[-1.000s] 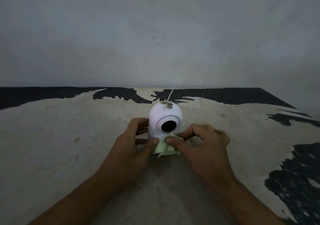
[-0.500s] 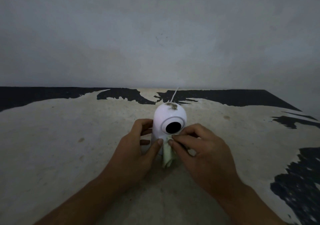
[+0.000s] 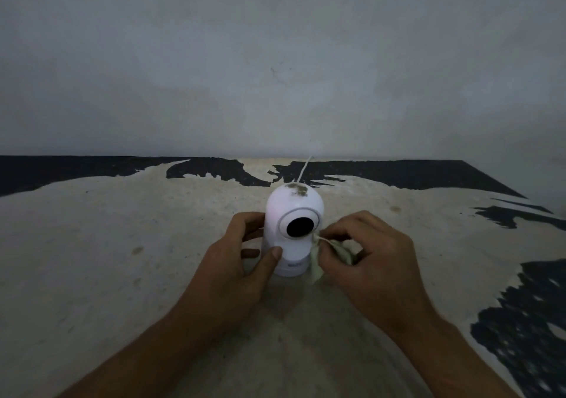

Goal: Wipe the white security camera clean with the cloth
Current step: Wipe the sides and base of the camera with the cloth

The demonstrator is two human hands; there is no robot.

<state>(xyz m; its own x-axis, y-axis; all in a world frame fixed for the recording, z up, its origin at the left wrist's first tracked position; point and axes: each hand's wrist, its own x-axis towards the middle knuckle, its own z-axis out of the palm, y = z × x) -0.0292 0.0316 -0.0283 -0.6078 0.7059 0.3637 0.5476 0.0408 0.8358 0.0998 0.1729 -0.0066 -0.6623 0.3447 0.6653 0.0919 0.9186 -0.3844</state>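
Two bare forearms come up from the bottom edge, one from each lower corner. No sleeve, cuff or glove covers either of them within the picture. The left hand (image 3: pixel 232 262) and the right hand (image 3: pixel 372 262) are bare as well, with no ring, watch or band that can be made out, though the light is dim and fine detail may be lost. The left thumbnail shows short and unpainted. The fingers (image 3: pixel 343 224) are slender.
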